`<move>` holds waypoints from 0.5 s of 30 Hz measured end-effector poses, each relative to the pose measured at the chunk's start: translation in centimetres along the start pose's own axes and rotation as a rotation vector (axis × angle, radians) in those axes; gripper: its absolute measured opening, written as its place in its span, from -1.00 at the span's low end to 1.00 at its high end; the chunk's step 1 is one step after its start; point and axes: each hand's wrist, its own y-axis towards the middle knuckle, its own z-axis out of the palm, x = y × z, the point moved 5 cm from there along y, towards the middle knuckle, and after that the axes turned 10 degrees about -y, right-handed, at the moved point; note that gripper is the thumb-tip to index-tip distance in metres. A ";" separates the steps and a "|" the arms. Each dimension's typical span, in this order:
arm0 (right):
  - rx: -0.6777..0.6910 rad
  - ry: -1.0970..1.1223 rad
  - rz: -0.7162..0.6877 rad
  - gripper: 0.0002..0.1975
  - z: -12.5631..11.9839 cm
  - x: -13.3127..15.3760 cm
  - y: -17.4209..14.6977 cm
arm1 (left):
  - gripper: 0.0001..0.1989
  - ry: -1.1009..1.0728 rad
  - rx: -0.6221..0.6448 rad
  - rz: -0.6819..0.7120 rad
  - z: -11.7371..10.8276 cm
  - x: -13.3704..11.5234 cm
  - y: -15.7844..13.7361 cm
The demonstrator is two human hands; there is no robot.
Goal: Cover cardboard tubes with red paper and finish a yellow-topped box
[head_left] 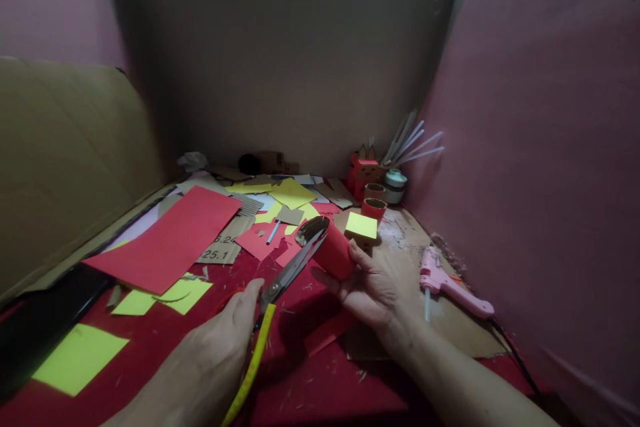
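Observation:
My left hand (223, 337) is closed around the handles of a pair of scissors (287, 278), whose blades are at the mouth of a red paper-covered tube (333, 247). I cannot tell whether the blades are cutting its rim. My right hand (367, 287) grips the tube from the right and below, tilting its dark brown opening toward the left. A yellow tape with markings (253, 370) hangs beside my left hand. Beneath the right hand, a red paper strip (327, 333) lies on the red cloth.
A pink glue gun (453, 283) rests on cardboard (400, 267) at right, its cord running forward. Red paper (173, 240), yellow sticky notes (80, 357) and scraps spread left. More red tubes (374, 208), a small jar (395, 185) and glue sticks (420, 140) stand behind.

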 end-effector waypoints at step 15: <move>-0.003 -0.007 -0.010 -0.68 -0.1 -0.5 0.0 | -0.53 0.190 0.089 0.204 -2.0 -2.0 1.2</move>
